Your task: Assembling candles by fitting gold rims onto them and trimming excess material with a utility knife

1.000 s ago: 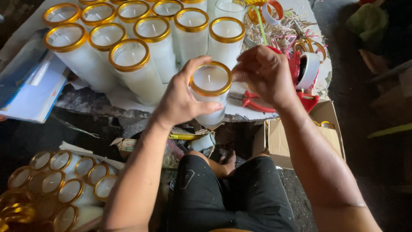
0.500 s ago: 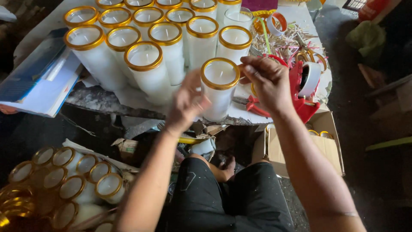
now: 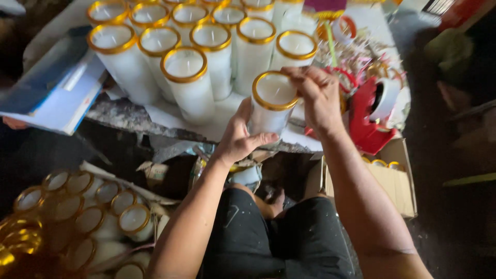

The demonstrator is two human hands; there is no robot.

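Candle (image 3: 272,106) held upright at the table edge (image 3: 155,121), both hands on it.

Behind it stand rows of like gold-rimmed candles (image 3: 191,82), a red tape dispenser (image 3: 369,116) to the right, more candles (image 3: 103,217) on the floor at lower left. The left hand (image 3: 238,138) wraps the white body from below and left, fingers closed around it, long axis vertical. The right hand (image 3: 316,95) sits at the gold rim's right side, fingertips pinched together there; whether they hold anything I cannot tell.
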